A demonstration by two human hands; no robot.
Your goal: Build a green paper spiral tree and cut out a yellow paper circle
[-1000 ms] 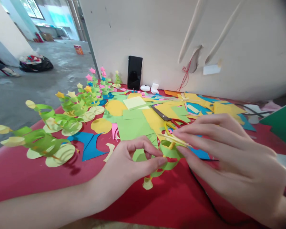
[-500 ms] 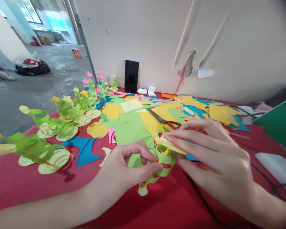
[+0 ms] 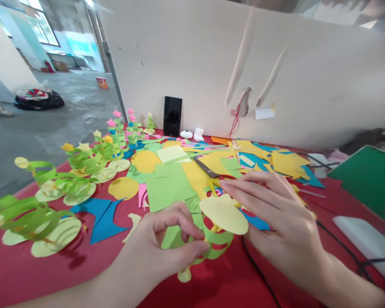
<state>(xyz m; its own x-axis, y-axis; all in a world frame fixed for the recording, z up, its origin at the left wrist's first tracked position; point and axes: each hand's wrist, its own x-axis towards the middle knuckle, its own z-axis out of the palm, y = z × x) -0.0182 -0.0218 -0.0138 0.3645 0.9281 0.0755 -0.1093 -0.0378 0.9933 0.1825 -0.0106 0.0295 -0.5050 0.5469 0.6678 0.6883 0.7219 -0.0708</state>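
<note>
1. Left hand (image 3: 170, 239): thumb and fingertips are pinched together on the green spiral (image 3: 216, 255), above the front part of the red surface (image 3: 237, 286).
2. Right hand (image 3: 279, 214): the fingers are extended and slightly bent at the far and right sides of the pale disc (image 3: 224, 214). The disc hides part of the thumb; whether the hand is clamped on it cannot be told.
3. Spiral position: raised between the two hands. The disc end is tilted toward the right hand; the pale tip (image 3: 184, 275) hangs toward the front edge.
4. Scissors (image 3: 208, 170): lying on paper near the middle of the surface, blades toward the far left corner, handles near the right fingertips.
5. Green sheets (image 3: 167, 186): flat, beyond the left hand. A yellow disc (image 3: 123, 188) lies to their left; blue scraps (image 3: 107, 216) lie in front of it.
6. Standing spirals (image 3: 28, 216): set in a row along the left edge, up to the far left corner.
7. Phone (image 3: 172, 116): upright at the far edge, leaning on the panel (image 3: 186, 64).
8. Green board (image 3: 368, 175): at the right edge.
</note>
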